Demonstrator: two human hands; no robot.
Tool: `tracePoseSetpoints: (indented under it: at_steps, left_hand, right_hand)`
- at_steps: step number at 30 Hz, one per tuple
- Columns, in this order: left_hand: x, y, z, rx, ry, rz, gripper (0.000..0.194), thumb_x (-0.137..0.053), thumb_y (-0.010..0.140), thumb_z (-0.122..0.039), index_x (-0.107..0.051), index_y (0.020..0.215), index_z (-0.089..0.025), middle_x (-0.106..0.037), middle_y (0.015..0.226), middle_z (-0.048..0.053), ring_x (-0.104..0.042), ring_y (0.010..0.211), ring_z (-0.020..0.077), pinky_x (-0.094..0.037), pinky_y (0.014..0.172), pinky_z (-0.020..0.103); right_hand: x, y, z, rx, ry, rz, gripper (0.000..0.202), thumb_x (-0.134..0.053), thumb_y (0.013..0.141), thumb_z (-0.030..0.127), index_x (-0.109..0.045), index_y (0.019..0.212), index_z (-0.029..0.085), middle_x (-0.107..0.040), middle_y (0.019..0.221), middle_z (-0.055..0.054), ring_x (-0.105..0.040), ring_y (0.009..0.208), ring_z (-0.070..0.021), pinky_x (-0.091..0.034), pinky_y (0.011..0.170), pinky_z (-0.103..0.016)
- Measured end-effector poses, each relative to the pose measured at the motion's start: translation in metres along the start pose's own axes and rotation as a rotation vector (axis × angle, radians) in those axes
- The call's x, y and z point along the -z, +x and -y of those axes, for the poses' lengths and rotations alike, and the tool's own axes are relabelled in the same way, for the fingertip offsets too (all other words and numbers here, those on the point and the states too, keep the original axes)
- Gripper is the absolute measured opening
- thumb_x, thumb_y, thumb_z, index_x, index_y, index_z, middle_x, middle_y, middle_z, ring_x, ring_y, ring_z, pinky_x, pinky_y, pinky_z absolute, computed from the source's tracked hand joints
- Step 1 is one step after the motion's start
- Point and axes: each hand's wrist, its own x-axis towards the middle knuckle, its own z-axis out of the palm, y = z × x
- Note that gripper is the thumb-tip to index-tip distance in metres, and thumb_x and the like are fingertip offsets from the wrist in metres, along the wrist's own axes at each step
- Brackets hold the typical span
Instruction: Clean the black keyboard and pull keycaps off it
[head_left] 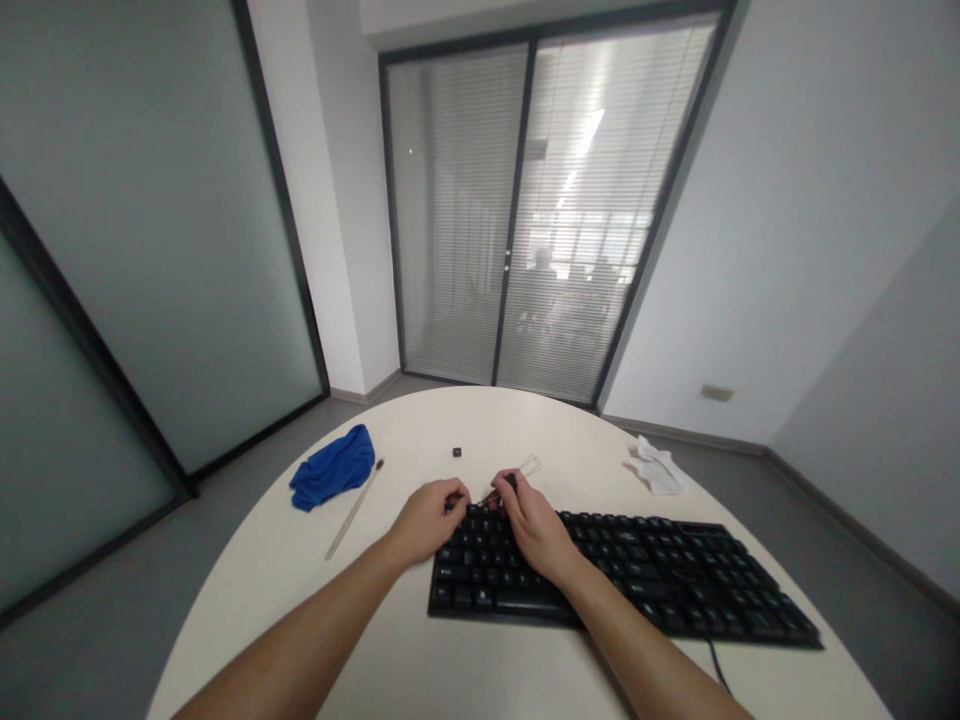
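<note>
A black keyboard (pixel 637 570) lies on the round table, with its cable (pixel 718 665) running off the near edge. Over its upper left keys, my right hand (pixel 536 525) is closed around a dark-handled keycap puller (pixel 531 465). Thin wire loops stick out past the fingers on the far side, and the tool's other end points toward my left hand (pixel 429 518). That hand rests at the keyboard's top left corner, thumb and fingers pinched together; whatever sits between them is too small to make out. Beyond both hands, a loose black keycap (pixel 457 452) lies on the table.
To the left are a crumpled blue cloth (pixel 334 468) and a thin, pale-handled brush (pixel 355 512) with a dark tip. A crumpled white tissue (pixel 656 468) lies at the right, behind the keyboard. The pale table (pixel 405 650) has a curved edge; walls and glass partitions stand beyond it.
</note>
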Motion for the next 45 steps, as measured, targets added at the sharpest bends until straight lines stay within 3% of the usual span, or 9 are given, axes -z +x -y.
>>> tracePoseSetpoints:
  at_steps: [12,17,21,25,28,34,39,42,45]
  left_hand:
    - [0.001,-0.001,-0.001,0.005,-0.002,-0.005,0.016,-0.052,0.086,-0.023,-0.067,0.08,-0.019,-0.069,0.077,0.001,-0.062,0.072,0.0167,-0.044,0.069,0.025]
    - [0.001,-0.001,-0.001,-0.007,-0.015,-0.005,0.017,-0.051,0.087,-0.023,-0.067,0.084,-0.019,-0.069,0.079,0.002,-0.062,0.075,0.0172,-0.045,0.072,0.026]
    - [0.0,-0.002,-0.002,-0.047,-0.076,-0.063,0.022,-0.051,0.09,-0.025,-0.066,0.105,-0.02,-0.071,0.098,0.004,-0.063,0.087,0.0177,-0.047,0.083,0.029]
    - [0.002,-0.005,-0.002,-0.099,-0.145,-0.141,0.045,-0.049,0.094,-0.027,-0.045,0.138,-0.022,-0.066,0.118,0.007,-0.061,0.097,0.0173,-0.046,0.093,0.032]
    - [0.004,-0.008,-0.003,-0.119,-0.17,-0.19,0.05,-0.045,0.096,-0.03,-0.036,0.145,-0.022,-0.063,0.121,0.008,-0.059,0.098,0.0169,-0.044,0.096,0.034]
    - [0.003,-0.006,-0.003,-0.163,-0.138,-0.194,0.028,-0.046,0.097,-0.032,-0.063,0.116,-0.021,-0.067,0.103,0.006,-0.061,0.098,0.0185,-0.046,0.091,0.032]
    - [0.002,-0.006,-0.001,-0.147,-0.064,-0.19,0.018,-0.054,0.092,-0.029,-0.067,0.102,-0.021,-0.069,0.096,0.004,-0.061,0.093,0.0187,-0.047,0.087,0.031]
    - [0.002,-0.006,-0.002,-0.143,-0.024,-0.174,0.015,-0.056,0.092,-0.03,-0.068,0.092,-0.021,-0.068,0.088,0.003,-0.061,0.087,0.0184,-0.046,0.083,0.03]
    - [0.003,-0.005,-0.003,-0.145,-0.028,-0.143,0.017,-0.055,0.092,-0.031,-0.068,0.087,-0.021,-0.067,0.085,0.003,-0.061,0.086,0.0184,-0.046,0.081,0.029]
  right_hand:
    - [0.0,-0.001,0.002,-0.006,-0.056,-0.031,0.028,-0.032,0.1,0.042,-0.05,0.101,0.021,-0.064,0.076,-0.002,-0.062,0.072,-0.0198,-0.044,0.072,-0.031]
    - [-0.001,0.001,-0.002,0.009,0.048,-0.122,0.035,-0.033,0.099,0.048,-0.054,0.099,0.02,-0.065,0.082,-0.004,-0.062,0.08,-0.0193,-0.046,0.079,-0.031]
    - [0.0,0.002,-0.002,0.018,0.141,-0.114,0.043,-0.031,0.1,0.049,-0.058,0.113,0.019,-0.063,0.079,-0.002,-0.061,0.078,-0.0176,-0.046,0.078,-0.029]
    - [0.001,0.0,0.001,-0.004,0.149,-0.002,0.049,-0.035,0.098,0.05,-0.059,0.125,0.016,-0.055,0.058,0.004,-0.054,0.058,-0.0149,-0.044,0.062,-0.027]
    - [0.0,-0.002,0.003,-0.002,0.143,0.059,0.05,-0.045,0.095,0.048,-0.056,0.13,0.015,-0.058,0.056,0.005,-0.053,0.053,-0.0132,-0.043,0.061,-0.026]
    - [0.004,-0.005,0.007,-0.036,0.283,0.135,0.046,-0.049,0.093,0.044,-0.049,0.131,0.019,-0.065,0.063,0.004,-0.051,0.051,-0.012,-0.04,0.054,-0.023]
    - [0.011,-0.003,0.009,0.002,0.432,0.162,0.029,-0.046,0.093,0.036,-0.065,0.105,0.018,-0.071,0.076,-0.003,-0.064,0.075,-0.0162,-0.048,0.076,-0.03]
    - [0.011,-0.002,0.008,0.038,0.444,0.126,0.025,-0.052,0.091,0.035,-0.067,0.101,0.018,-0.072,0.097,-0.006,-0.065,0.093,-0.0188,-0.047,0.091,-0.034]
    - [0.008,-0.001,0.006,0.036,0.343,0.048,0.026,-0.056,0.09,0.04,-0.067,0.098,0.018,-0.07,0.101,-0.007,-0.064,0.093,-0.0192,-0.047,0.088,-0.033]
